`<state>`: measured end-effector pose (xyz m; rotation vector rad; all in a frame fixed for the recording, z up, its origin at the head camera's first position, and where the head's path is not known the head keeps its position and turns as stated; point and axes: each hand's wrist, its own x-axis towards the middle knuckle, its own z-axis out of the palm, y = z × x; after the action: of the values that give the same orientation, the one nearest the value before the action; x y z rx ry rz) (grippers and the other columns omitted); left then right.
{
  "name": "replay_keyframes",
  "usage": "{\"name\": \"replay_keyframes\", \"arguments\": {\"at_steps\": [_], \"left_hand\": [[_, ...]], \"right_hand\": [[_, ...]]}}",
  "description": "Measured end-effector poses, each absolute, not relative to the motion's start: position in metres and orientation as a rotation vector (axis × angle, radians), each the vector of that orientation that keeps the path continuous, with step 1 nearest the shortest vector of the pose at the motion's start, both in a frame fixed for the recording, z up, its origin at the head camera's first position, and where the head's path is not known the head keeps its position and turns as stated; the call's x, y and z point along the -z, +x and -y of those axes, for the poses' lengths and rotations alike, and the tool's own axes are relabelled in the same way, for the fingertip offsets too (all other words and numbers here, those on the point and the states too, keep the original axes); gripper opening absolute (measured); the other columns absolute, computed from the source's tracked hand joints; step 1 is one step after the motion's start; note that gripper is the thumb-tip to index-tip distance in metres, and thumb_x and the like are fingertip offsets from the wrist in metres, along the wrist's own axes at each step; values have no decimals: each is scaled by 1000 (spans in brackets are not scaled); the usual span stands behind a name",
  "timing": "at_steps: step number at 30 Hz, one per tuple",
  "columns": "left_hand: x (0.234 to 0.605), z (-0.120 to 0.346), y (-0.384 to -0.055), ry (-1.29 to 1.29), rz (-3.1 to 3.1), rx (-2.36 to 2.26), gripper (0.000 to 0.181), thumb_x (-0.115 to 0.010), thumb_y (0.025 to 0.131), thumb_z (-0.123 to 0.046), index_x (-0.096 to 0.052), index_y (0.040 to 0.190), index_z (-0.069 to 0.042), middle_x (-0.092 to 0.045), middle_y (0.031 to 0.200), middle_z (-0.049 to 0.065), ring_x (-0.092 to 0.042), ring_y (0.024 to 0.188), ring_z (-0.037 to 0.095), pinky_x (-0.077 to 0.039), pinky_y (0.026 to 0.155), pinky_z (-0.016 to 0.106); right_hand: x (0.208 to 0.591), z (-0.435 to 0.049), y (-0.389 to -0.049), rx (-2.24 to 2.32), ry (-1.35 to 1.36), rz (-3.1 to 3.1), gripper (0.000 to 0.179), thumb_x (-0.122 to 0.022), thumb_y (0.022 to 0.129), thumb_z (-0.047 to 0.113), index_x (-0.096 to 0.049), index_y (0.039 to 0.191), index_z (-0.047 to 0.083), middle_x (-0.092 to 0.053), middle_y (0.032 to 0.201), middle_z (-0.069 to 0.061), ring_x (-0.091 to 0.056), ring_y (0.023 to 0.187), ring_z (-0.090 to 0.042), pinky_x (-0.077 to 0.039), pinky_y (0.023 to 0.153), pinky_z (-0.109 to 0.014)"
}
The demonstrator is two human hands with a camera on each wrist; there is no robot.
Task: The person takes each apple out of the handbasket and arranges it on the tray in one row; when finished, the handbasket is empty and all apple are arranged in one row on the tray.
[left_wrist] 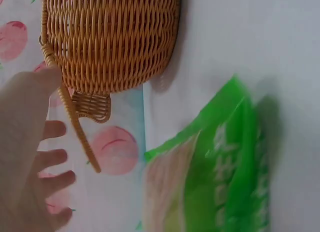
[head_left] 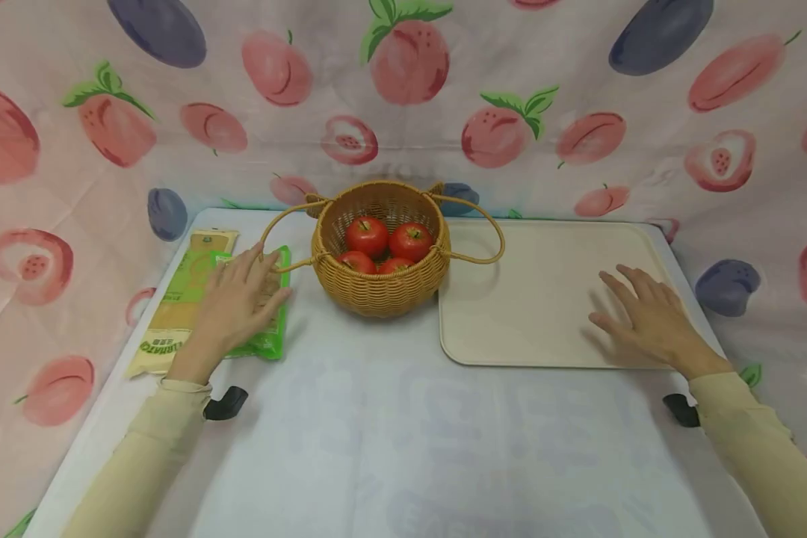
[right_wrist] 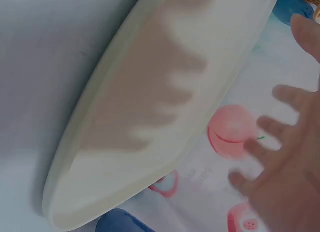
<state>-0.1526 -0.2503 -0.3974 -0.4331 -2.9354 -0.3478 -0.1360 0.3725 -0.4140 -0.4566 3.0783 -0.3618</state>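
In the head view my left hand (head_left: 238, 299) hovers with spread fingers over a green packet (head_left: 276, 321) and overlaps the basket's left handle (head_left: 285, 217). A long yellow-and-green packet (head_left: 175, 306) lies beside the green one. The wicker basket (head_left: 379, 291) stands at the back middle, with several red tomatoes (head_left: 367, 236) inside. The left wrist view shows the basket (left_wrist: 110, 42) and the green packet (left_wrist: 220, 157) near the left hand (left_wrist: 25, 152). My right hand (head_left: 645, 317), fingers apart, is above the right part of a cream tray (head_left: 524, 321), casting a shadow on it.
A white cloth (head_left: 403, 448) covers the table. Behind it and at both sides hangs fabric (head_left: 410, 149) printed with fruit. The basket's right handle (head_left: 491, 258) reaches out over the tray's left edge.
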Motion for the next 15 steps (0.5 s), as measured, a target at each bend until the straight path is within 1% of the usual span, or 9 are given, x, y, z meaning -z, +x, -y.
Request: {"name": "replay_keyframes", "arguments": {"at_steps": [3, 6, 10, 15], "left_hand": [[406, 243, -150, -463, 2747, 493, 58, -58, 91, -40, -43, 140, -12, -39, 146, 18, -36, 132, 40, -27, 107, 61], [414, 236, -145, -477, 2589, 646, 47, -67, 86, -25, -54, 127, -6, -49, 135, 20, -44, 124, 39, -35, 101, 56], [420, 225, -138, -446, 2470, 811, 33, -68, 84, -13, -60, 114, -3, -55, 125, 17, -49, 118, 34, -40, 97, 50], [427, 209, -126, -421, 2431, 924, 29, -66, 85, -9, -60, 113, -3, -56, 119, 14, -53, 113, 30, -43, 94, 46]], "right_hand": [[414, -370, -139, 454, -569, -3125, 63, -62, 89, 37, -39, 141, 12, -32, 146, -22, -29, 132, -46, -24, 100, -67], [412, -365, -142, 530, -641, -3140, 54, -64, 89, 30, -45, 136, 12, -39, 141, -19, -35, 128, -45, -28, 96, -65], [410, -354, -150, 600, -716, -3142, 47, -63, 90, 26, -48, 133, 13, -42, 139, -17, -38, 126, -42, -30, 96, -63], [410, -340, -160, 669, -770, -3120, 43, -62, 91, 24, -50, 131, 11, -44, 137, -16, -38, 126, -40, -31, 97, -62]]}}
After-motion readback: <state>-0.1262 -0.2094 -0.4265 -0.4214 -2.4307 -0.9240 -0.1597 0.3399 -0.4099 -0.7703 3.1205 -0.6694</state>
